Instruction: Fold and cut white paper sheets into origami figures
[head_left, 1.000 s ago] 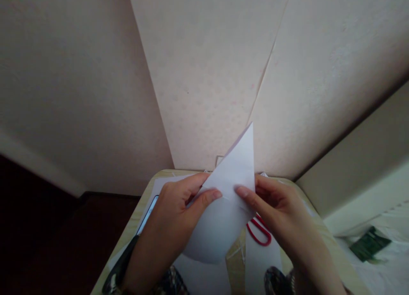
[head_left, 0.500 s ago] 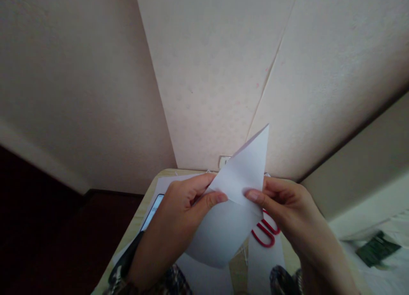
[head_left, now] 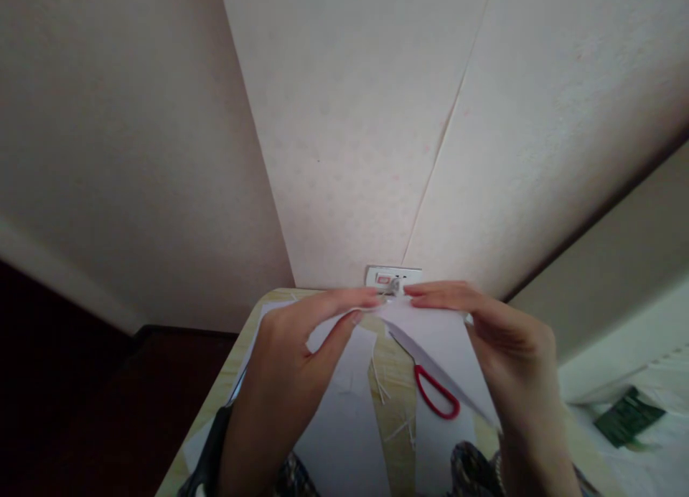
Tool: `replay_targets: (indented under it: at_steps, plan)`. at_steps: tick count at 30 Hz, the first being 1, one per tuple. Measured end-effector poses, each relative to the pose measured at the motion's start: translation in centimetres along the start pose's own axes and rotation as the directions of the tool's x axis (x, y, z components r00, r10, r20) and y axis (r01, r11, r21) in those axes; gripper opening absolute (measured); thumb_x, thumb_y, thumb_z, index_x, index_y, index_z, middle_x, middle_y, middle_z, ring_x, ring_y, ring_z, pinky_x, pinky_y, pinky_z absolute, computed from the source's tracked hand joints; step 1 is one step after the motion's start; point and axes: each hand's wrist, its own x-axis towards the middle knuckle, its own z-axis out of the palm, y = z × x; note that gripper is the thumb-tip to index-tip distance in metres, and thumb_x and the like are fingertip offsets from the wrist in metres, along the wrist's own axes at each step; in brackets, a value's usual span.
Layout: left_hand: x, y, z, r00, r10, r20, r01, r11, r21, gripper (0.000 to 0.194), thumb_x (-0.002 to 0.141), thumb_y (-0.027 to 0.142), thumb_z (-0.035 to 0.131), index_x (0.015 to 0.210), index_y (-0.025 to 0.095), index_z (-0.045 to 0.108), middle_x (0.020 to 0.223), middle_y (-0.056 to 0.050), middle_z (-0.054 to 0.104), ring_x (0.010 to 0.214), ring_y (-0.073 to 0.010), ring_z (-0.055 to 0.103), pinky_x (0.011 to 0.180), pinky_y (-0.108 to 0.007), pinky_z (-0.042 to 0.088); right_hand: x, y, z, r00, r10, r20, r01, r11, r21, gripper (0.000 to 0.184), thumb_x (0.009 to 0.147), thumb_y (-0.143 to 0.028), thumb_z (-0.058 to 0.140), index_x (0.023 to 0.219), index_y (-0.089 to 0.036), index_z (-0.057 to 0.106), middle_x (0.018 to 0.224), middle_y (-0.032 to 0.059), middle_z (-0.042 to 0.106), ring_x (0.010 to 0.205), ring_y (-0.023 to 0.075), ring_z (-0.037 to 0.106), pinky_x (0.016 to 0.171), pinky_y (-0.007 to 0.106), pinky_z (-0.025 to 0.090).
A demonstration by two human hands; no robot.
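A folded sheet of white paper (head_left: pixel 430 328) is held up between my two hands over the small table. My left hand (head_left: pixel 301 360) pinches its left edge between thumb and fingers. On the other side my right hand (head_left: pixel 500 346) grips the paper, fingers along the top edge, its thumb hidden behind the sheet. One corner of the paper points down toward the right wrist. Below it lie scissors with red handles (head_left: pixel 437 393), partly covered by the paper.
White sheets (head_left: pixel 347 418) and thin white paper scraps (head_left: pixel 380 382) lie on the wooden tabletop (head_left: pixel 401 468). A wall socket (head_left: pixel 383 278) with a plug sits behind the table's far edge. To the right is a green packet (head_left: pixel 629 416) on something white.
The paper has turned from standing point-up to tilted nearly flat, its point now down at the right. My right hand has shifted its fingers to the top edge. More of the socket shows.
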Motion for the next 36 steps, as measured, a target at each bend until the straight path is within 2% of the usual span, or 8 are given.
replay_targets:
  at_steps: [4,10,14,20,25,31,34,36]
  plan:
    - [0.2,-0.4,-0.1,0.984,-0.109,-0.143,0.109,0.994,-0.013,0.019,0.088,0.034,0.06,0.082,0.024,0.075,0.089,0.0,0.079,0.085,-0.019,0.071,0.079,-0.029,0.053,-0.2,0.3,0.0,0.971,-0.23,-0.062,0.228,0.973,-0.037,0.033,0.087,-0.009,0.062,0.096,-0.037,0.078,0.109,-0.0031,0.078,0.112,0.025,0.066,0.108,0.05,0.041]
    - [0.5,0.5,-0.5,0.972,-0.137,0.192,0.204,0.897,-0.391,0.03,0.089,0.035,0.054,0.073,0.018,0.072,0.071,-0.001,0.077,0.062,-0.0133,0.069,0.059,-0.02,0.056,-0.4,1.1,0.2,0.925,-0.379,-0.027,0.371,0.917,-0.146,0.052,0.088,0.0,0.055,0.109,-0.045,0.073,0.131,-0.0144,0.065,0.127,0.0238,0.055,0.111,0.05,0.037]
    - [0.3,1.1,-0.3,0.965,-0.221,0.139,0.26,0.861,-0.437,0.015,0.08,0.025,0.063,0.069,0.018,0.07,0.063,0.002,0.073,0.059,-0.0127,0.069,0.056,-0.019,0.055,-0.4,1.3,0.2,0.905,-0.418,0.081,0.425,0.877,-0.226,0.054,0.088,0.0,0.055,0.114,-0.045,0.07,0.144,-0.0158,0.054,0.134,0.0235,0.047,0.113,0.047,0.034]
    - [0.1,0.5,-0.5,0.981,-0.192,-0.026,0.184,0.966,-0.181,0.016,0.083,0.03,0.061,0.08,0.019,0.073,0.071,0.0,0.075,0.064,-0.0156,0.069,0.058,-0.022,0.054,-0.7,0.3,0.2,0.924,-0.383,0.018,0.37,0.878,-0.305,0.059,0.087,-0.002,0.052,0.126,-0.043,0.064,0.151,-0.0119,0.046,0.137,0.0266,0.043,0.113,0.05,0.034]
    - [0.6,-0.5,-0.5,0.997,-0.037,0.072,0.018,0.969,0.248,0.024,0.089,0.018,0.052,0.089,0.023,0.075,0.089,-0.002,0.076,0.084,-0.0202,0.07,0.077,-0.031,0.051,-1.2,-1.3,0.0,0.911,-0.399,-0.1,0.319,0.839,-0.44,0.051,0.086,-0.008,0.057,0.129,-0.036,0.061,0.149,-0.002,0.046,0.139,0.031,0.039,0.116,0.051,0.029]
    - [0.7,-0.8,0.0,0.969,0.133,0.21,-0.207,0.899,0.386,0.034,0.092,0.008,0.043,0.087,0.02,0.074,0.089,-0.004,0.072,0.085,-0.0197,0.067,0.076,-0.032,0.051,-1.1,-1.0,0.8,0.9,-0.299,0.316,0.428,0.737,-0.523,0.027,0.092,-0.018,0.057,0.119,-0.022,0.059,0.125,0.0084,0.066,0.12,0.025,0.059,0.12,0.051,0.016]
    - [0.4,-0.8,0.0,0.942,0.303,0.144,-0.335,0.842,0.422,0.031,0.093,0.008,0.043,0.095,0.02,0.071,0.092,-0.004,0.074,0.089,-0.0206,0.068,0.086,-0.036,0.052,-0.8,-0.4,1.5,0.9,-0.151,0.408,0.352,0.805,-0.478,0.007,0.092,-0.021,0.059,0.098,-0.022,0.064,0.094,0.0036,0.074,0.089,0.022,0.07,0.114,0.052,0.03]
    - [0.1,-0.8,-0.1,0.909,0.398,0.119,-0.407,0.796,0.448,0.026,0.092,0.008,0.047,0.1,0.021,0.069,0.095,-0.004,0.076,0.09,-0.0195,0.069,0.101,-0.042,0.045,-0.7,-0.4,1.7,0.912,-0.092,0.399,0.281,0.849,-0.447,0.009,0.091,-0.021,0.061,0.083,-0.022,0.063,0.078,0.0006,0.073,0.075,0.0206,0.069,0.098,0.046,0.047]
